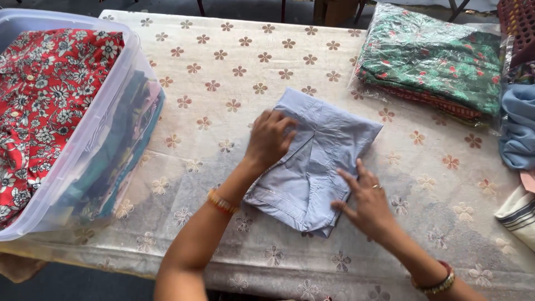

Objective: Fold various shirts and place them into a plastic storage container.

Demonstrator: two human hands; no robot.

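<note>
A folded light blue shirt (320,146) lies in the middle of the table (234,50), which is covered by a cream cloth with brown flowers. My left hand (269,137) rests flat on the shirt's left part, fingers curled over a fold. My right hand (365,202) presses on the shirt's lower right edge with fingers spread. Neither hand lifts the shirt off the table.
A clear plastic bin (106,128) at the left holds a red floral garment (44,106) on folded clothes. A plastic-wrapped stack of green floral clothes (434,56) sits at the far right, with blue fabric (518,125) and a striped cloth (518,214) beside it.
</note>
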